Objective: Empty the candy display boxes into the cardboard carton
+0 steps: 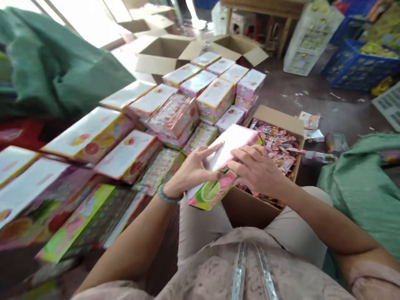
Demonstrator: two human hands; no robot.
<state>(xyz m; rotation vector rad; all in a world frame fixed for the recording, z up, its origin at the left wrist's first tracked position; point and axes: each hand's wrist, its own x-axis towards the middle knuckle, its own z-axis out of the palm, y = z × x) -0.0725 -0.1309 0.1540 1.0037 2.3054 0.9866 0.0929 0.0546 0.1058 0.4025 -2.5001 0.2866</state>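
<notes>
A long box (215, 189), white on one face and pink and green with a lime picture on its side, lies across both hands above my lap. My left hand (200, 168), with a beaded bracelet at the wrist, grips its left part, thumb along the side. The fingers of my right hand (254, 166) are bent over its right side. Just beyond and below my right hand stands an open cardboard carton (278, 116) full of small pink and orange packets (278, 146).
Rows of printed boxes (90, 129) spread to the left and ahead. Empty open cartons (159, 64) stand behind them. Green sacks (62, 62) flank both sides. At the back right are a blue crate (353, 71), a white crate (303, 54) and a wooden table (265, 5).
</notes>
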